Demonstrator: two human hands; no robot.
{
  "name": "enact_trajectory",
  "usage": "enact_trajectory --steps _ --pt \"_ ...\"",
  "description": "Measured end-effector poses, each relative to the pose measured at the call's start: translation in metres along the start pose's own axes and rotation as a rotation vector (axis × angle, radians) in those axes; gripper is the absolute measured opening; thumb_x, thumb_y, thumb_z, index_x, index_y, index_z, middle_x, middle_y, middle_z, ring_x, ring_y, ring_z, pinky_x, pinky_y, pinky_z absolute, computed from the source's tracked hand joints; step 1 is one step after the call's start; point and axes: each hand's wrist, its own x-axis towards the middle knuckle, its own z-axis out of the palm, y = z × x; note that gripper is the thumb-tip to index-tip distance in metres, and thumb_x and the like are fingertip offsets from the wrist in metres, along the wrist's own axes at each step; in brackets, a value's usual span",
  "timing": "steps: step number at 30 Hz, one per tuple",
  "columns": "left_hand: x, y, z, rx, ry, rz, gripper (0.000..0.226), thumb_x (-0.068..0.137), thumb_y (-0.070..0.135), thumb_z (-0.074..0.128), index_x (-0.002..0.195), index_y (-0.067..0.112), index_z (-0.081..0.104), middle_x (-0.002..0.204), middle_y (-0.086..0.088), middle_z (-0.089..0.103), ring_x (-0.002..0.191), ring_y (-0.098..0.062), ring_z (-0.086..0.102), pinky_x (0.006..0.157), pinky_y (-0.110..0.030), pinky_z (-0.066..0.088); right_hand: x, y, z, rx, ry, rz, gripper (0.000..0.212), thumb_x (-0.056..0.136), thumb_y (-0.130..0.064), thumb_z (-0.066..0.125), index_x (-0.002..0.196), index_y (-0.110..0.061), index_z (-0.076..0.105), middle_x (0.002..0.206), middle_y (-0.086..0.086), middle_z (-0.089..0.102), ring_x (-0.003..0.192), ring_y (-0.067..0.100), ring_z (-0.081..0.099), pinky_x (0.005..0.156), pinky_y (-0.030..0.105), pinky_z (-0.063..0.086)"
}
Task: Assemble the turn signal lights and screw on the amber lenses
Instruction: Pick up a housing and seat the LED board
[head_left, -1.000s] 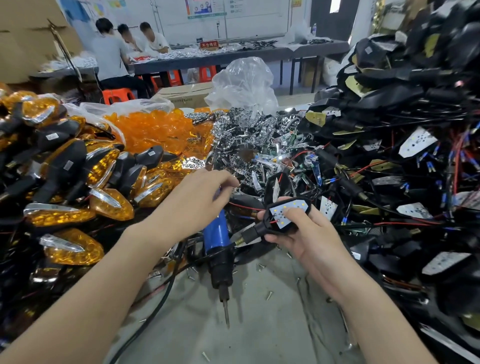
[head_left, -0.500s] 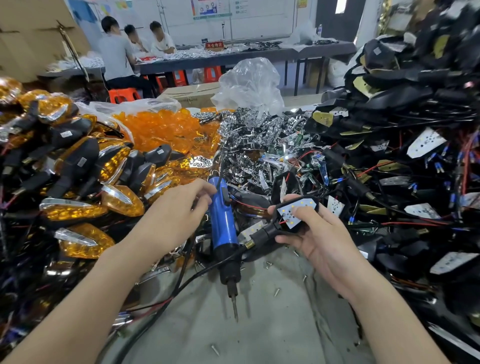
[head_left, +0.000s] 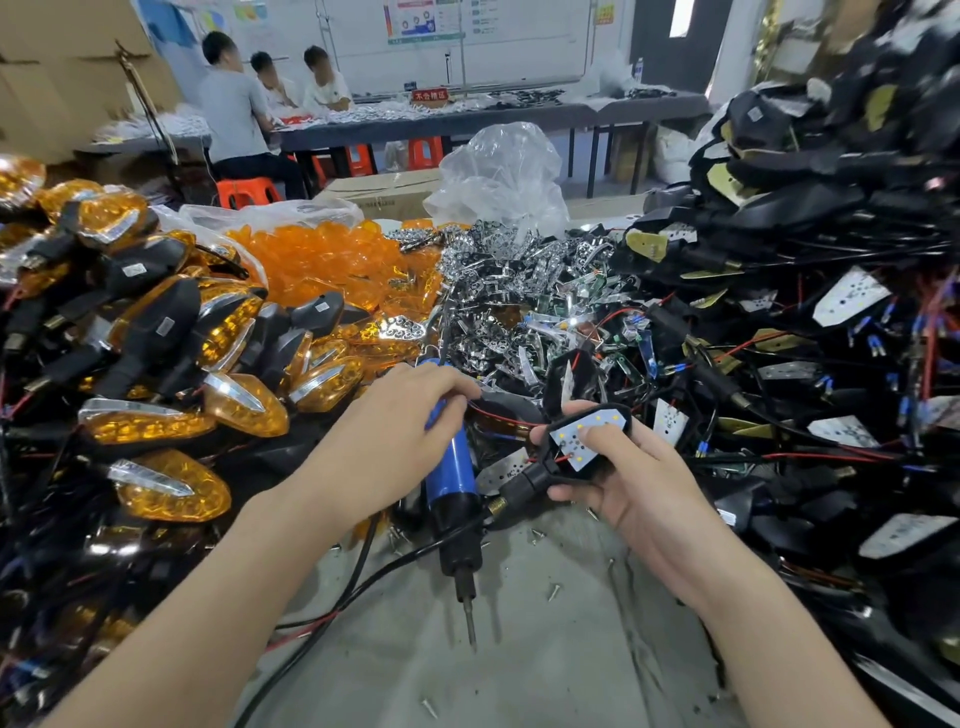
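Currently: my left hand, fingers curled round blue screwdriver, bit toward me. My right hand grips lamp housing, stalk pointing left at the driver. Amber lenses beyond, nearer my left.

Three people sit on orange stools at a long dark table before a whiteboard; cardboard boxes stand at the left.

Left hand wrapped round screwdriver, right hand gripping lamp housing, thumb on top
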Motion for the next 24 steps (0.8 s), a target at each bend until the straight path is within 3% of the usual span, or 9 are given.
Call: enact_trajectory --steps 7,12,17,20,22,24 --pt "0.017 -0.001 0.002 -0.013 0.019 -0.033 0.023 0.102 0.030 0.045 0.118 0.033 0.060 0.101 0.023 0.058 0.099 -0.002 0.051 0.084 -0.028 0.048 0.003 0.003 0.001 0.010 0.001 0.021 0.022 0.102 -0.001 0.046 0.115 -0.006 0.064 0.108 0.022 0.075 0.090 0.026 0.074 0.062 0.031 0.060" --pt "0.054 0.005 0.014 0.113 -0.046 -0.041 0.031 0.102 0.023 0.045 0.130 0.020 0.058 0.118 0.002 0.066 0.107 -0.016 0.061 0.092 -0.040 0.053 0.003 0.003 0.001 0.015 0.005 0.032 0.022 0.101 -0.001 0.048 0.115 -0.007 0.064 0.111 0.024 0.073 0.091 0.026 0.071 0.063 0.030 0.060" --pt "0.097 0.016 0.031 0.262 -0.228 -0.061 0.041 0.104 0.017 0.038 0.144 0.009 0.043 0.139 -0.014 0.050 0.124 -0.029 0.051 0.104 -0.044 0.044 0.003 0.002 0.001 0.027 -0.008 0.036 0.022 0.100 -0.001 0.049 0.115 -0.007 0.064 0.112 0.024 0.073 0.092 0.025 0.071 0.064 0.030 0.059" --pt "0.115 0.026 0.039 0.171 -0.312 -0.180 0.038 0.106 0.013 0.029 0.128 -0.006 0.053 0.130 -0.021 0.053 0.116 -0.035 0.052 0.103 -0.043 0.039 0.003 0.002 0.000 0.041 -0.014 0.039 0.021 0.100 -0.002 0.050 0.113 -0.008 0.065 0.111 0.024 0.073 0.092 0.026 0.071 0.064 0.030 0.059" --pt "0.125 0.028 0.045 0.148 -0.314 -0.278 0.034 0.105 0.008 0.029 0.108 -0.009 0.058 0.121 -0.026 0.056 0.104 -0.037 0.054 0.092 -0.037 0.042 0.003 0.002 0.000 0.045 -0.017 0.040 0.021 0.100 -0.001 0.050 0.112 -0.008 0.066 0.111 0.024 0.073 0.091 0.026 0.071 0.064 0.031 0.059" --pt "0.132 0.031 0.048 0.074 -0.274 -0.363 0.026 0.103 0.008 0.035 0.102 -0.004 0.058 0.120 -0.027 0.058 0.098 -0.038 0.057 0.080 -0.036 0.042 0.004 0.002 0.000 0.055 -0.011 0.046 0.022 0.100 0.000 0.049 0.112 -0.008 0.066 0.113 0.026 0.072 0.088 0.026 0.072 0.063 0.032 0.059"
